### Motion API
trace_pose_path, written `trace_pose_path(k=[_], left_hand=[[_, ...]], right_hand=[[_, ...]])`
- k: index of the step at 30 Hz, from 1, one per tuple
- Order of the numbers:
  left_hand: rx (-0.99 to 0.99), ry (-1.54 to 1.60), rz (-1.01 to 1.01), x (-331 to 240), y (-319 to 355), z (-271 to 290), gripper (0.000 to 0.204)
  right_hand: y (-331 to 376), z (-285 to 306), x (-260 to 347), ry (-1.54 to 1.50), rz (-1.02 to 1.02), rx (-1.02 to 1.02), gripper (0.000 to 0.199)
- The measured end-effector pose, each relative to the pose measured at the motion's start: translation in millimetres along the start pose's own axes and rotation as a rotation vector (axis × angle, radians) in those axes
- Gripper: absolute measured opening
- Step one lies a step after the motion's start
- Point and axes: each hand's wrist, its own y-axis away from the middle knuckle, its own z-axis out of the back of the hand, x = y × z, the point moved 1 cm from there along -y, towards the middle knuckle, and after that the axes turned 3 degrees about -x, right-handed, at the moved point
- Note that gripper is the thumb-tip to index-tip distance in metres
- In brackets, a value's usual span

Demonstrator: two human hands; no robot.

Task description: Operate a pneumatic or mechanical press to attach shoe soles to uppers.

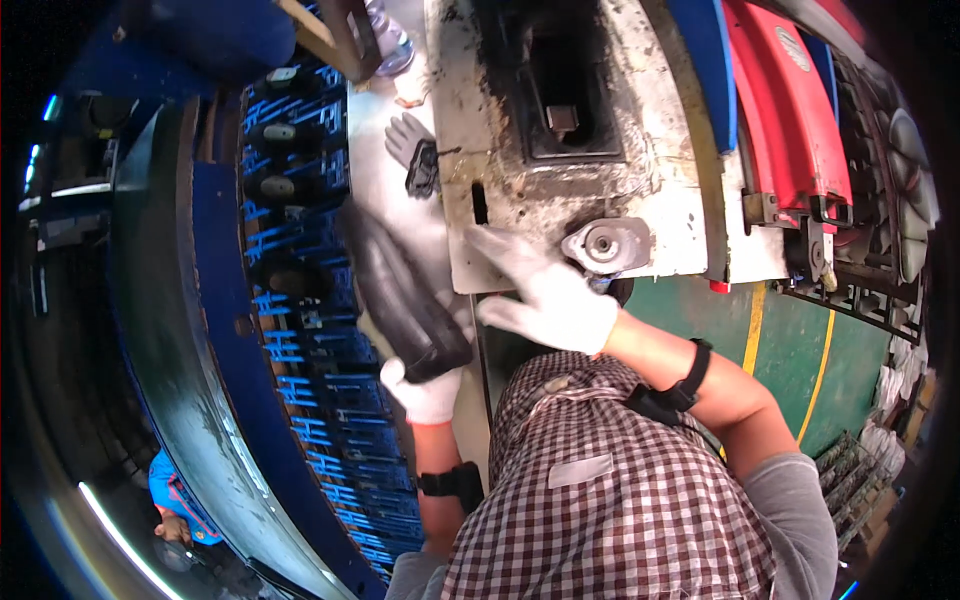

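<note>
My left hand (pixel 425 394), in a white glove, grips the lower end of a long, glossy black boot (pixel 402 300). The boot is tilted and a little blurred by motion. Its shape runs up and away to the left from my hand. In a white glove too, my right hand (pixel 550 300) is open, its fingers spread and pointing left, with nothing seen in it. It hovers by the near edge of a stained, pale machine table (pixel 660 190). Close to its fingers on that table sits a round grey metal fitting (pixel 604 244).
A grey work glove (pixel 410 140) lies beyond the boot, near a clear plastic bottle (pixel 393 50). Along the left runs a rack with blue pegs (pixel 300 385). A dark recessed opening (pixel 575 110) is in the table. Red machinery (pixel 795 110) stands right; a person (pixel 180 500) is far left.
</note>
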Motion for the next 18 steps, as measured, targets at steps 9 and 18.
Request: trace_pose_path(k=[9, 18], left_hand=[[0.242, -0.89, -0.337, 9.5, -99.2, -146.9, 0.068], [0.311, -0.849, -0.754, 6.1, -59.7, -225.3, 0.067]], right_hand=[[-71.6, 73.4, -47.4, -0.634, -0.14, -0.54, 0.08], [-127.9, 112.2, -93.0, 0.628, -0.453, -0.538, 0.081]])
